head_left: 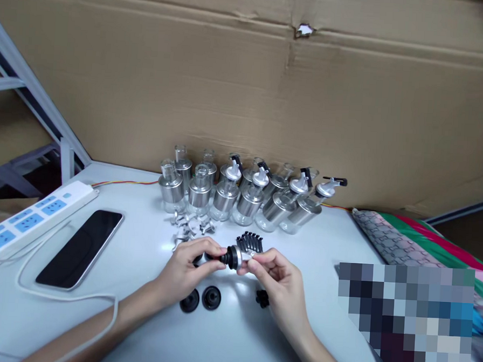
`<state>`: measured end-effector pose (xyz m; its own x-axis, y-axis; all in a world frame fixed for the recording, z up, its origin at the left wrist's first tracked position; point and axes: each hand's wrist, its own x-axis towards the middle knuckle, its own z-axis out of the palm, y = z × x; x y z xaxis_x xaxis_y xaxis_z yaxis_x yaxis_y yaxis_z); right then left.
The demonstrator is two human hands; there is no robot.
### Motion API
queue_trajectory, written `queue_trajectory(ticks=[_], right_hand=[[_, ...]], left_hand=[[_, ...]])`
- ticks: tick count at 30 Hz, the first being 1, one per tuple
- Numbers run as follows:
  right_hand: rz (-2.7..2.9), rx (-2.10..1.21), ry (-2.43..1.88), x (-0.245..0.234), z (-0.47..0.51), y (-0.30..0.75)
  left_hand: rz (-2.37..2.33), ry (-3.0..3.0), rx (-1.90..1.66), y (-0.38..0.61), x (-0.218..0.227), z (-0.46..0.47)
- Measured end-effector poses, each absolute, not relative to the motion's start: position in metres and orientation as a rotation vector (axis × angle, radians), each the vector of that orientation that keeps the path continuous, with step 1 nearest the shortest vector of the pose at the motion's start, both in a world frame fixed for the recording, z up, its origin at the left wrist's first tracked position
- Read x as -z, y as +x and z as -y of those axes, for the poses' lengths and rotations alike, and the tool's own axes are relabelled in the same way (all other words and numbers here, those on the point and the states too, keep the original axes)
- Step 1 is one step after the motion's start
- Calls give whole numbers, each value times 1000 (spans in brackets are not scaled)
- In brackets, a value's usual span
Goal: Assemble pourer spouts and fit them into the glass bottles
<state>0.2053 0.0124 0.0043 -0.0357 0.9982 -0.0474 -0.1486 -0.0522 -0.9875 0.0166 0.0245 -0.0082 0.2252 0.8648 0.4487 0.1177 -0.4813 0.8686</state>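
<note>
Between my two hands lies a bottle pourer top (234, 257), held sideways, with a black ribbed stopper at its left and a silver spout cap at its right. The fingers of my left hand (184, 267) pinch the black stopper end. My right hand (279, 280) grips the silver spout end. Just behind are several black levers (249, 241) in a row and a heap of silver spout pieces (188, 227). Two round black stoppers (211, 298) lie below my left hand. Small black parts (262, 298) sit beside my right hand, partly hidden by it.
Several glass bottles with metal bands (226, 199) stand in rows at the back, some topped with pourers. A cardboard sheet (190, 81) rises behind them. At left are a power strip (33, 218), a phone (80, 248) and a white cable (73, 298). Patterned fabric (388, 237) lies at right.
</note>
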Motion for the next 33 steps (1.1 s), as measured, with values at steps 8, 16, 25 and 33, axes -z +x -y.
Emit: queue_trajectory(ticks=[8,16,25,33], right_hand=[[1138,-1372,-1094,-9,-13,209],[1290,-1330,-1118,-2,-11,206],[1564,-1111,-1285,3,-12,209],[1636,-1232,-1157,-6,-8,205]], left_hand=[[-949,1799,-1324,17,12,-22],[-1070,1747,-1275,17,11,-18],[-1008,1958,-1246,17,6,-18],[-841,2084,-1163,21,9,-16]])
